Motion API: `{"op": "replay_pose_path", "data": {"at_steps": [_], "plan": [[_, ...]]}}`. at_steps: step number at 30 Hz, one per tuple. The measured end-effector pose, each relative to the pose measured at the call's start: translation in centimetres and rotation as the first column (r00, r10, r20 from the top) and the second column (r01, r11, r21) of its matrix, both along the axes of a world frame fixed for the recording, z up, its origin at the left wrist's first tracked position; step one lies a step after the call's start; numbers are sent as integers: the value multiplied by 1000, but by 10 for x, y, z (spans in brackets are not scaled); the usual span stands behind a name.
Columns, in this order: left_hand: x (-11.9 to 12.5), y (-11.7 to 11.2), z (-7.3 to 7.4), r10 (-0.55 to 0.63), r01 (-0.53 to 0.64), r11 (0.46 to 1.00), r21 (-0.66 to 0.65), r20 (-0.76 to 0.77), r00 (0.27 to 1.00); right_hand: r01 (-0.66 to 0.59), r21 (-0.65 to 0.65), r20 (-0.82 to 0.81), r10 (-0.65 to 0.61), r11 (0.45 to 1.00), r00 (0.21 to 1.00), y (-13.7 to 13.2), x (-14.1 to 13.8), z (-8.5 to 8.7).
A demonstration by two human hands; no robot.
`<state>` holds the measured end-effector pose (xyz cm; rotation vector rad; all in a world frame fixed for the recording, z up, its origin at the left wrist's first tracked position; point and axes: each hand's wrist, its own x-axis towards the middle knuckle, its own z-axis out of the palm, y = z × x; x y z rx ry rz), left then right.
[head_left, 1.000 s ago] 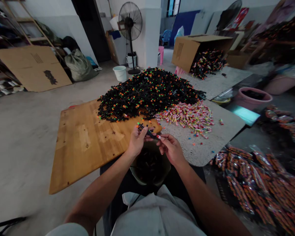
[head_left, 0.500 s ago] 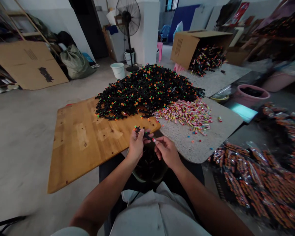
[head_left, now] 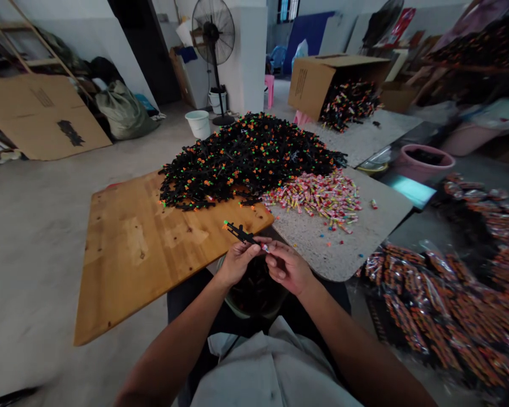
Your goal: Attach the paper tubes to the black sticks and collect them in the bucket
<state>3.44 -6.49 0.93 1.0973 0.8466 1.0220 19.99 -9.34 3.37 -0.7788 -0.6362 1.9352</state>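
The left hand point(head_left: 236, 264) gripped the rear part of a black toy gun point(head_left: 241, 233) between thumb and fingers, and the gun's green and orange tip slanted away toward 10 o'clock. The right hand point(head_left: 292, 268) had its fingers drawn narrow on a small red-and-white tube point(head_left: 264, 247), held at the gun's near end; whether the tube sat inside the gun could not be told, as fingers covered the join. The 2 hands were close together, just above a bucket point(head_left: 240, 308) at 6 o'clock that held dark pieces.

From 9 to 11 o'clock of the hands lay a wooden tabletop point(head_left: 114, 277), and at 2 to 3 o'clock a speckled grey tabletop point(head_left: 343, 263). A large heap of black toy guns point(head_left: 254, 155), dotted with orange and green, rose at 12 o'clock. Beside it, between 1 and 2 o'clock, spread a pile of pink tubes point(head_left: 318, 195), with 1 stray tube point(head_left: 374, 204) apart at 2 o'clock. Farther off at 1 o'clock, a cardboard box point(head_left: 307, 85) lay on its side with more pieces spilling out. Plastic-wrapped bundles point(head_left: 432, 299) covered the floor between 3 and 4 o'clock.
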Motion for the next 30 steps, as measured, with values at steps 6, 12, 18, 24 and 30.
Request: {"op": "replay_pose_path", "data": {"at_steps": [6,12,18,24,30], "plan": [[-2,1,2,141,-90,956,278,-169,976,26,-8,-64,-26,1000,998,-4,-2,-7],[9,4,-15,168,-71,944,323,-284,944,47,-39,-19,-48,998,999,3,3,-30],[8,13,-25,84,81,954,289,-515,853,66,-166,-6,-68,984,998,9,13,-41],[-52,56,22,-631,661,674,-330,-723,282,-65,-53,514,83,996,854,13,51,-56],[-27,143,19,208,362,867,342,-910,359,-129,129,859,-46,983,510,58,78,-58]]}}
